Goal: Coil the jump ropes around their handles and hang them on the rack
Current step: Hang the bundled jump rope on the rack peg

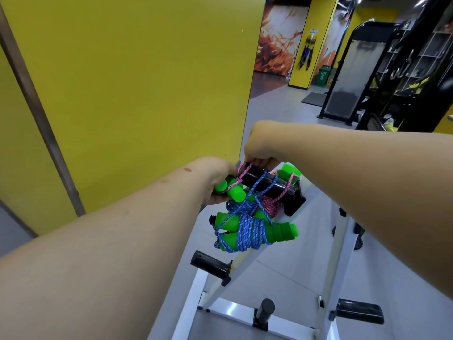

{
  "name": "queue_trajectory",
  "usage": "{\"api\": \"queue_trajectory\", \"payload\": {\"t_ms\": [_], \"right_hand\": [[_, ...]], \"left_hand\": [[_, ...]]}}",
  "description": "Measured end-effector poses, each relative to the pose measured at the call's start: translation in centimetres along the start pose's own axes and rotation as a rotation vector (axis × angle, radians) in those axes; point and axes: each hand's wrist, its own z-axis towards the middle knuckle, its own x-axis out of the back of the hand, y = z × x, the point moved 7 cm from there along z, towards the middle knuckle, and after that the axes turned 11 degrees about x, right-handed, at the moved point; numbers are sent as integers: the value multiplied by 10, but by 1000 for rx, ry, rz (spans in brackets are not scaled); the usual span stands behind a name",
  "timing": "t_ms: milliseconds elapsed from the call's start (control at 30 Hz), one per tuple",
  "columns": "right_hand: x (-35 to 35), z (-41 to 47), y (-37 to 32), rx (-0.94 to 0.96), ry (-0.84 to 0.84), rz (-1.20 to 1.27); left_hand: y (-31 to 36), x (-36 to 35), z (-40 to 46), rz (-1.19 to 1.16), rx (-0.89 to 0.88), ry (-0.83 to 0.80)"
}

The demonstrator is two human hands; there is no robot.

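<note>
While left hand (215, 182) clasps green handles (229, 190), right hand (259, 153) pinches pink rope (241, 171) at black peg (267, 184) — seat loop fully over peg, past blue bundle (247, 231) — then let go.

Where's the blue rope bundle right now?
In the head view, centre frame: the blue rope bundle hangs from the top black peg of the rack, just below both hands.

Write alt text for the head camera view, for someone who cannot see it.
Two bare hands work at the top black peg of a white rack: the left hand grips green handles of a pink jump rope, while the right hand pinches its cord over the peg. A blue jump rope, coiled round green handles, hangs below.
</note>
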Motion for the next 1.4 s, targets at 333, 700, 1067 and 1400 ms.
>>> {"api": "queue_trajectory", "payload": {"t_ms": [333, 700, 1067, 1400], "right_hand": [[-6, 7, -6, -103, -106, -141], [-8, 17, 3, -172, -178, -117], [-8, 12, 11, -146, -126, -24], [-11, 9, 17, -111, -70, 68]], "left_hand": [[-3, 3, 2, -8, 87, 0], [0, 7, 11, 150, 188, 26], [-4, -8, 4, 102, -3, 19], [-24, -16, 9, -238, -160, 68]]}}
